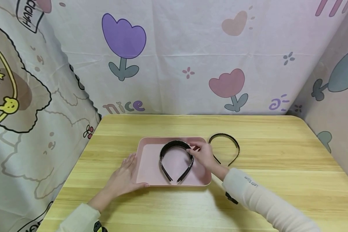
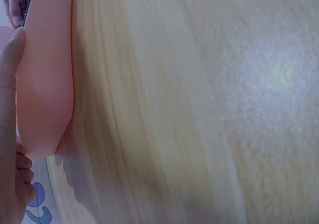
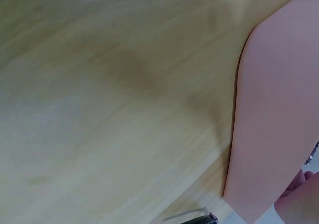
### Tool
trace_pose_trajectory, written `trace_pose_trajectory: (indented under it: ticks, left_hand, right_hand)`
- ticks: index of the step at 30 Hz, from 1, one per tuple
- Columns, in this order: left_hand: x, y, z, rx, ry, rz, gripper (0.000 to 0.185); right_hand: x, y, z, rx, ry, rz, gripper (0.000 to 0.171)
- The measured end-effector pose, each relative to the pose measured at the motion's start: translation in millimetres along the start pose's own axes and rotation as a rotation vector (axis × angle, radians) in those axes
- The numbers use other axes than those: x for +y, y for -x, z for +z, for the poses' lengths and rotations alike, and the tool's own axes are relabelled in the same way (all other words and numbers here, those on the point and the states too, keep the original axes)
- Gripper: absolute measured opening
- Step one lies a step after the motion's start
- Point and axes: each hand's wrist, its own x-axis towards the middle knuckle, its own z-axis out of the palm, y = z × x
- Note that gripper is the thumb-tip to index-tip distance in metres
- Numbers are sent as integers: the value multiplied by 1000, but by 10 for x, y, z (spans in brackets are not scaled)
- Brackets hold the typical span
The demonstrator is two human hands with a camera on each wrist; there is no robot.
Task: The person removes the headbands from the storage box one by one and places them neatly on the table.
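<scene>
A pink tray (image 1: 150, 174) lies in the middle of the wooden table (image 1: 278, 180). Inside it sits a black toothed headband (image 1: 165, 153), arched with its ends toward me. My right hand (image 1: 201, 154) pinches that headband at its upper right curve. My left hand (image 1: 124, 175) rests flat against the tray's left edge, fingers straight. A second, thinner black headband (image 1: 233, 143) lies on the table just right of the tray. The left wrist view shows the tray's rim (image 2: 47, 84) beside my left hand's fingers (image 2: 9, 114). In the right wrist view, the tray's corner (image 3: 269, 134) appears.
Patterned cloth walls (image 1: 174, 58) close in the table at the back and both sides. Bare wood stretches in front of the tray and along the table's right.
</scene>
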Motion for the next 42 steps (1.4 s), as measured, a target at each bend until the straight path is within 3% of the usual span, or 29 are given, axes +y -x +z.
trace_pose_trajectory:
  ticks: [14,21,36,42]
  left_hand:
    - [0,0,0,4,10,2,116]
    - [6,-1,-4,8,21,-4,115]
    - [27,2,-31,2,9,2,115]
    - [22,0,-24,7,7,8,115]
  right_hand:
    - [-44,11,25,9,91,-20,24]
    - [-54,2,25,21,133,-76,20]
    - [-64,-13,13,53,124,-121,14]
    - [-88,-10,13,41,104,-82,15]
